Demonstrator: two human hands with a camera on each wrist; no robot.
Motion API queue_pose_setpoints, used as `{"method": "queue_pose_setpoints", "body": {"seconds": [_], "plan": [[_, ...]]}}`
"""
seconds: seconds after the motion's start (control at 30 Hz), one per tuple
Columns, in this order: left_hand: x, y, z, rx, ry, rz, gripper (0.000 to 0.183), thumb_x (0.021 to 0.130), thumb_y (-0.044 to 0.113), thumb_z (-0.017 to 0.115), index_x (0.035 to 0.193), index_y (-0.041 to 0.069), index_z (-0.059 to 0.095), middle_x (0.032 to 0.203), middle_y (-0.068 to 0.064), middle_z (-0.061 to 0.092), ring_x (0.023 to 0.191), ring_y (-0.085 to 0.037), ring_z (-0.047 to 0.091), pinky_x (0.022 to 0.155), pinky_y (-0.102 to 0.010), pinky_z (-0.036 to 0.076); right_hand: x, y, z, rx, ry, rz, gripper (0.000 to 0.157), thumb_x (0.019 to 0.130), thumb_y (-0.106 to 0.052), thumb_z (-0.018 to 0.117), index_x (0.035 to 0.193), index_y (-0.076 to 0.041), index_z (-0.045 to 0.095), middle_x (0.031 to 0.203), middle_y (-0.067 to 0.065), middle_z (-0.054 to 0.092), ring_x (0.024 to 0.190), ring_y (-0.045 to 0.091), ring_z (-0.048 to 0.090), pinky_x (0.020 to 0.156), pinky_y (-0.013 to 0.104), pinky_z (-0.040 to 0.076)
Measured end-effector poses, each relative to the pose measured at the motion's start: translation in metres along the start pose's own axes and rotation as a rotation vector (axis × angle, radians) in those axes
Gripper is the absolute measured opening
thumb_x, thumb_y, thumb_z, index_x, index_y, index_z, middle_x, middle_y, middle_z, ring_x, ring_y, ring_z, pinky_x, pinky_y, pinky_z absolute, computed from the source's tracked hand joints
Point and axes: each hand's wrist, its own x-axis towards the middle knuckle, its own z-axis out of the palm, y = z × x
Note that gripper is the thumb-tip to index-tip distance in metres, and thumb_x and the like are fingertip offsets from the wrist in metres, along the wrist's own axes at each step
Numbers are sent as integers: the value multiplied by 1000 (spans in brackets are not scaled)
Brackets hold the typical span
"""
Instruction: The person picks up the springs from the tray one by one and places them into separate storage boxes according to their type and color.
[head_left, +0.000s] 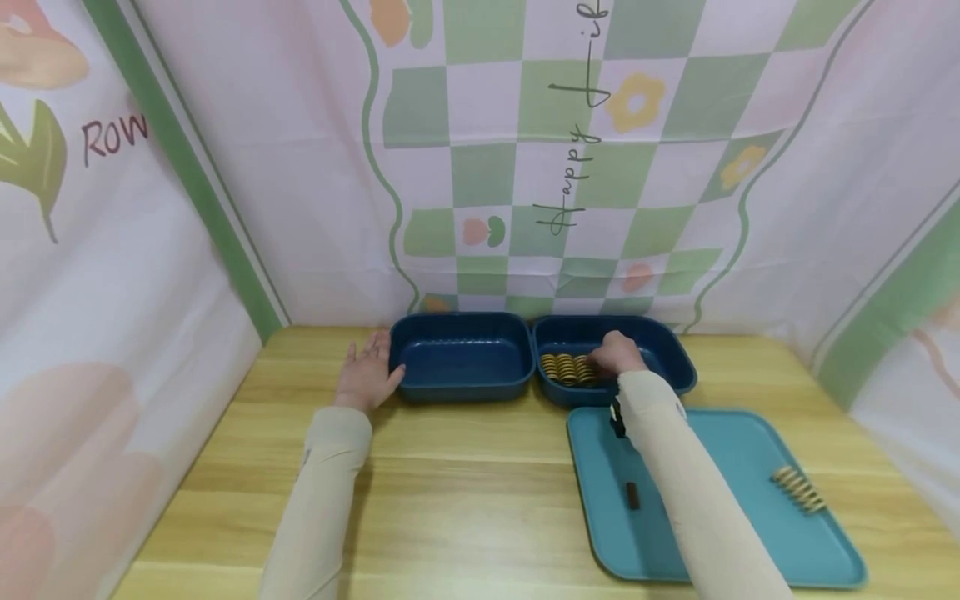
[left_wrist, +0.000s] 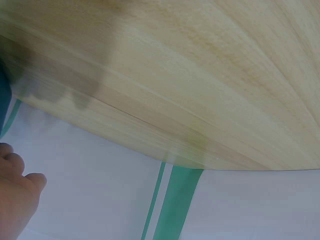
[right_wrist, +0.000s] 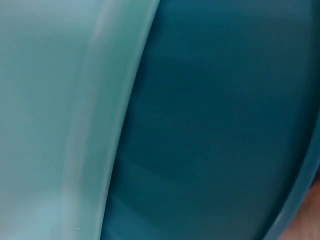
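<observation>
My left hand [head_left: 365,377] is at the left end of a dark blue bin [head_left: 461,392], fingers spread and thumb over its rim; some of its fingers [left_wrist: 15,165] show in the left wrist view. The right hand [head_left: 618,353] reaches down into a second dark blue bin [head_left: 678,367]. Beside its fingers, ridged gold pieces resembling coil springs [head_left: 567,369] lie in a row at that bin's left end. The right fingertips are hidden, and I cannot tell whether they hold a piece. In the right wrist view, the bin's outer wall [right_wrist: 210,120] fills the middle.
A teal tray [head_left: 720,425] lies in front of the right bin, under the right forearm. On it are a similar ridged gold piece [head_left: 798,489] near the right edge and a small dark brown bar [head_left: 633,496]. A patterned curtain [head_left: 480,175] hangs behind the wooden table [head_left: 450,500].
</observation>
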Motion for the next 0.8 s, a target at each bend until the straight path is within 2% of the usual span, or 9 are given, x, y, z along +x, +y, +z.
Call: {"method": "queue_pose_setpoints", "body": {"seconds": [0.13, 0.27, 0.37, 0.47, 0.67, 0.8], "plan": [[0, 1, 1, -11, -1, 3, 72, 99, 41, 38, 148, -7, 15, 153, -20, 19, 142, -31, 13, 113, -53, 9, -1, 3, -2, 53, -20, 16, 17, 87, -11, 61, 87, 5, 61, 80, 17, 66, 67, 23, 66, 61, 33, 54], [-1, 3, 1, -17, 4, 7, 71, 99, 41, 38, 147, -7, 15, 153, -21, 20, 142, -31, 14, 113, -53, 9, -3, 8, -9, 99, -26, 4, 24, 86, -12, 64, 93, 10, 63, 87, 22, 68, 76, 29, 68, 66, 36, 56], [0, 3, 1, -11, 10, 8, 71, 99, 41, 38, 147, -7, 16, 152, -21, 21, 142, -32, 15, 113, -53, 10, -7, 15, -18, 90, -18, -38, 26, 86, -13, 65, 90, 13, 66, 87, 22, 69, 78, 30, 68, 69, 38, 56], [0, 3, 1, 1, 14, 11, 71, 99, 41, 37, 147, -7, 16, 152, -22, 21, 142, -32, 16, 113, -53, 10, -13, 23, -29, 29, -7, -114, 27, 87, -15, 64, 89, 11, 70, 84, 20, 70, 77, 28, 68, 68, 37, 55], [1, 2, -1, -2, 16, 20, 71, 99, 40, 38, 147, -8, 17, 151, -22, 22, 141, -33, 16, 112, -53, 11, -35, 40, -46, -11, 0, -232, 31, 87, -12, 63, 104, 14, 65, 93, 22, 68, 79, 27, 67, 68, 37, 55], [0, 1, -1, -1, 12, 15, 71, 99, 40, 38, 146, -9, 17, 152, -22, 21, 141, -33, 15, 112, -54, 11, -51, 47, -51, -68, 2, -316, 32, 86, -9, 64, 105, 17, 63, 94, 24, 67, 77, 27, 66, 67, 39, 55]]}}
